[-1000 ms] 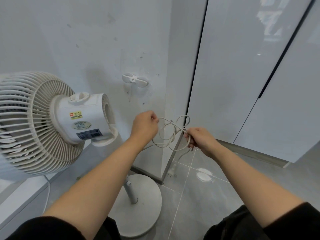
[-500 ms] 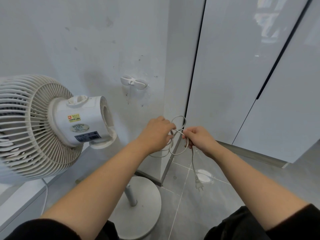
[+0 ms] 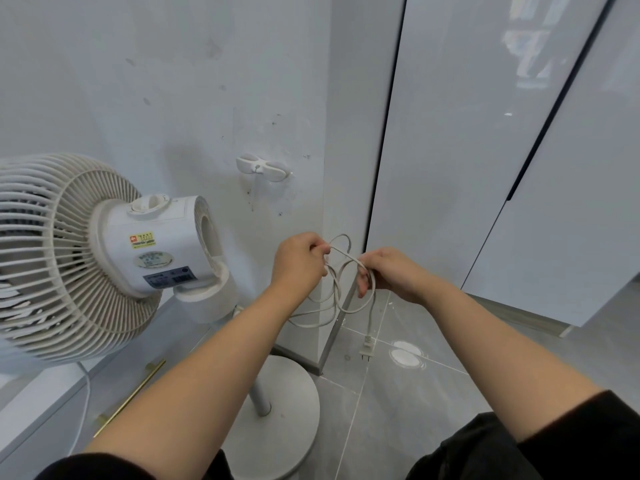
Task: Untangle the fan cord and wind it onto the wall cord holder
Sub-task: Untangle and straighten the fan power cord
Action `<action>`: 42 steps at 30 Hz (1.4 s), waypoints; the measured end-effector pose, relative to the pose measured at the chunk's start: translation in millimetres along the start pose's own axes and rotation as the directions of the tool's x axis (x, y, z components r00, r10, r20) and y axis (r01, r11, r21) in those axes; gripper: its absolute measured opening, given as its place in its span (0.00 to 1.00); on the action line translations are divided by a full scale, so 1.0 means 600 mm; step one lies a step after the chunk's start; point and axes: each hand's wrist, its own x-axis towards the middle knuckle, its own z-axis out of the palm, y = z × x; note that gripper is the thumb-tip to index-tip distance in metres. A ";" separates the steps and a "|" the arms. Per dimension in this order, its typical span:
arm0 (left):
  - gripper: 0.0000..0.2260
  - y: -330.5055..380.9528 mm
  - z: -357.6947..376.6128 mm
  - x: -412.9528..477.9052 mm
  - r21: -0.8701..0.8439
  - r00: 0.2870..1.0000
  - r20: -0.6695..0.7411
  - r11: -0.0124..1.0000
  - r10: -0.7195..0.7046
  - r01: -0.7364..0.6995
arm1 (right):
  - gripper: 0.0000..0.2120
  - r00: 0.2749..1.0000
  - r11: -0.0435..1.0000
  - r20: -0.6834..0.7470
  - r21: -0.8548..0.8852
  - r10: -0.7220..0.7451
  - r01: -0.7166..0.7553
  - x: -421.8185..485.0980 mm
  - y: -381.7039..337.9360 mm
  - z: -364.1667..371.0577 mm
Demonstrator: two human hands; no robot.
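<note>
A white pedestal fan (image 3: 104, 251) stands at the left, its head turned away from the wall. Its pale cord (image 3: 337, 292) hangs in loose tangled loops between my hands, in front of the wall corner. My left hand (image 3: 299, 263) pinches a strand at the top of the loops. My right hand (image 3: 391, 273) grips the loops from the right side. The plug (image 3: 367, 348) dangles below my right hand, above the floor. The white wall cord holder (image 3: 263, 167) is fixed to the wall above my hands, with nothing wound on it.
The fan's round base (image 3: 287, 414) and pole (image 3: 259, 396) stand on the grey tiled floor below my left arm. Glossy white cabinet doors (image 3: 485, 150) fill the right side. A low white ledge with a brass bar (image 3: 131, 396) runs along the left.
My left hand came in toward the right hand and then shifted a little apart again, loosening the loops. The plug dropped lower and swung to the right.
</note>
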 end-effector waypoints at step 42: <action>0.11 -0.111 -0.023 0.028 0.011 0.958 -0.097 0.962 -0.271 0.273 | 0.13 0.982 0.866 -0.172 0.500 0.079 0.018 -0.008 0.069 -0.021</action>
